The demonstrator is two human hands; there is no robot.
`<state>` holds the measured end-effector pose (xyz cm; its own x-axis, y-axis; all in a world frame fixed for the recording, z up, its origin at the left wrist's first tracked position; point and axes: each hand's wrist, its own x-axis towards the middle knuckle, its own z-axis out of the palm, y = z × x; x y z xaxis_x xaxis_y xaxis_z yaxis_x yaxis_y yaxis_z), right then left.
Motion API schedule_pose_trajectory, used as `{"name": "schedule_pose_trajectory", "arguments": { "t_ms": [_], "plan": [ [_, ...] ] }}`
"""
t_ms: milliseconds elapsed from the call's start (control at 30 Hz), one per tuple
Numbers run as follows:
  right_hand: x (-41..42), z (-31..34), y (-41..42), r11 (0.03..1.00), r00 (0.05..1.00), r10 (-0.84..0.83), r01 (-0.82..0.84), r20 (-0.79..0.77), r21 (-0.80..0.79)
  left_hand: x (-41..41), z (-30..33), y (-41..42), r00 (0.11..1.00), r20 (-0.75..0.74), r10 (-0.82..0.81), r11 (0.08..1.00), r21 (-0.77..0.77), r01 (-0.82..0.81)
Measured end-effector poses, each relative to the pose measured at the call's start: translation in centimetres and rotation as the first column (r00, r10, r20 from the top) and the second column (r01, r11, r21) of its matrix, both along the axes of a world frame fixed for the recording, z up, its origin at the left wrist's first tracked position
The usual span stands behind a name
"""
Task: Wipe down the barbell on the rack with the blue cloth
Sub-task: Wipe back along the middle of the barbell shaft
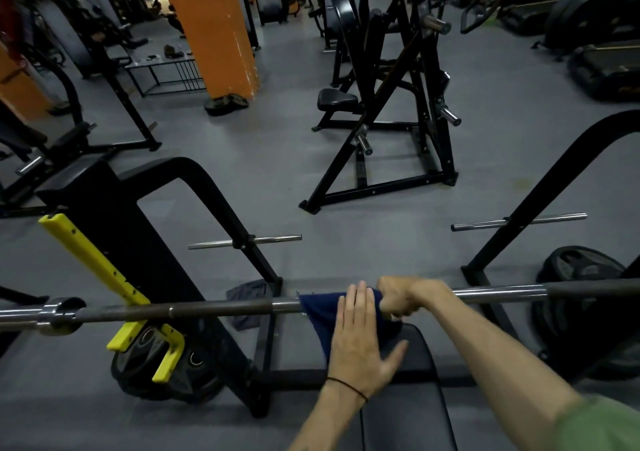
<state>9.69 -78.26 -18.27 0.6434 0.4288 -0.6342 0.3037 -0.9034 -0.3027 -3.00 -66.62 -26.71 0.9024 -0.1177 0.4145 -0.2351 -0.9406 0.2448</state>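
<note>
Wiping mid-shaft: barbell (221, 310) sits on the rack (138, 277), blue cloth (323, 312) draped over it. Right hand (398, 298) grips cloth around bar, fingers curled; left hand (360, 339) flat, fingers straight, apparently pressing cloth. Risk: loose hanging corner slips off when sliding.

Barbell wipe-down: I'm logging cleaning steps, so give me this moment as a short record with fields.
barbell: lies across the rack, level
cloth: blue, draped over the bar near its middle, one end hanging down
left hand: fingers straight, flat against the cloth
right hand: fingers curled round the bar at the cloth's right edge
rack hook: yellow, under the bar's left part
bench: black pad, below the hands
plates: on the floor by the left upright
</note>
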Motion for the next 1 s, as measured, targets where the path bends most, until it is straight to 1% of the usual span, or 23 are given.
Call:
{"name": "schedule_pose_trajectory", "arguments": {
  "t_ms": [33, 67, 100, 133, 167, 200, 233, 267, 300, 333, 367, 400, 433, 533, 567, 633, 700, 767, 833, 867, 933, 967, 1000],
  "plan": [
    [0.6, 0.2, -0.1, 1.000, 0.993, -0.031, 0.032, -0.118, 0.000, 0.0, 0.1, 0.9, 1.000, -0.004, -0.021, 1.000, 0.022, 0.021],
    [0.9, 0.4, -0.1, 0.998, 0.982, -0.055, 0.056, -0.179, -0.002, -0.2, 0.2, 2.5, 1.000, -0.005, -0.028, 0.999, 0.042, 0.028],
    [1.0, 0.3, -0.2, 0.998, 0.979, -0.060, 0.064, -0.195, 0.011, -0.4, 0.2, 4.7, 1.000, -0.010, -0.018, 0.998, 0.060, 0.018],
    [0.9, 0.0, -0.3, 0.998, 0.984, -0.052, 0.058, -0.170, 0.030, -0.8, 0.1, 7.2, 1.000, -0.010, 0.016, 0.997, 0.080, -0.015],
    [0.8, -0.5, -0.3, 0.998, 0.996, -0.032, 0.035, -0.079, 0.044, -1.4, -0.2, 10.2, 0.998, -0.009, 0.066, 0.993, 0.100, -0.065],
    [0.3, -1.2, -0.5, 0.999, 0.996, 0.001, -0.004, 0.090, 0.033, -2.2, -0.4, 13.3, 0.992, 0.000, 0.124, 0.986, 0.110, -0.123],
    [-0.3, -2.1, -0.8, 0.998, 0.945, 0.049, -0.056, 0.324, 0.013, -3.0, -0.6, 16.1, 0.984, 0.007, 0.180, 0.977, 0.118, -0.180],
    [-1.1, -3.1, -1.2, 0.994, 0.825, 0.078, -0.108, 0.560, 0.021, -3.7, -0.7, 18.3, 0.972, 0.010, 0.234, 0.965, 0.123, -0.234],
    [-1.9, -4.4, -1.4, 0.987, 0.685, 0.090, -0.158, 0.723, 0.027, -4.1, -0.7, 19.2, 0.957, 0.007, 0.290, 0.949, 0.123, -0.289],
    [-3.1, -5.2, -1.2, 0.983, 0.585, 0.088, -0.182, 0.806, 0.024, -3.9, -0.7, 18.9, 0.938, -0.004, 0.348, 0.932, 0.111, -0.345],
    [-4.2, -5.9, -0.6, 0.984, 0.540, 0.074, -0.174, 0.839, 0.025, -3.4, -0.7, 17.5, 0.919, -0.022, 0.393, 0.917, 0.083, -0.390],
    [-5.1, -6.3, 0.5, 0.987, 0.521, 0.053, -0.158, 0.852, 0.035, -2.8, -0.7, 15.1, 0.914, -0.030, 0.404, 0.914, 0.051, -0.402],
    [-5.7, -6.5, 1.6, 0.987, 0.506, 0.028, -0.151, 0.862, 0.057, -2.2, -0.7, 12.1, 0.929, -0.020, 0.369, 0.929, 0.031, -0.369],
    [-6.1, -6.2, 3.8, 0.976, 0.440, -0.042, -0.176, 0.897, 0.132, -1.2, -1.0, 4.2, 0.990, 0.011, 0.139, 0.990, -0.010, -0.139],
    [-5.8, -6.0, 3.6, 0.969, 0.417, -0.064, -0.191, 0.907, 0.156, -1.1, -0.9, 3.4, 0.997, 0.010, 0.082, 0.997, -0.012, -0.082],
    [-5.2, -5.9, 3.0, 0.960, 0.413, -0.065, -0.222, 0.908, 0.170, -1.3, -0.6, 5.3, 1.000, 0.003, 0.019, 0.999, 0.034, -0.019],
    [-4.9, -5.7, 2.6, 0.961, 0.441, -0.046, -0.224, 0.896, 0.160, -2.3, -0.4, 9.9, 0.999, -0.018, 0.042, 0.995, 0.087, -0.041],
    [-4.8, -5.7, 2.7, 0.958, 0.472, -0.043, -0.232, 0.881, 0.171, -3.8, -0.4, 15.7, 0.985, -0.048, 0.168, 0.980, 0.113, -0.162],
    [-4.7, -5.9, 2.8, 0.951, 0.477, -0.067, -0.236, 0.877, 0.201, -4.8, -0.2, 19.5, 0.963, -0.061, 0.263, 0.957, 0.142, -0.252],
    [-4.7, -6.0, 2.9, 0.949, 0.473, -0.082, -0.231, 0.877, 0.213, -5.0, -0.1, 19.9, 0.955, -0.066, 0.290, 0.949, 0.149, -0.278],
    [-4.7, -5.7, 3.1, 0.953, 0.472, -0.113, -0.199, 0.874, 0.230, -4.7, -0.1, 18.0, 0.937, -0.090, 0.339, 0.938, 0.106, -0.329],
    [-4.9, -5.4, 3.2, 0.955, 0.476, -0.127, -0.179, 0.870, 0.237, -4.3, 0.1, 16.1, 0.938, -0.104, 0.332, 0.942, 0.087, -0.324],
    [-4.9, -5.3, 3.4, 0.957, 0.480, -0.133, -0.164, 0.867, 0.238, -3.7, 0.2, 13.8, 0.952, -0.120, 0.280, 0.959, 0.082, -0.272]
  ]
}}
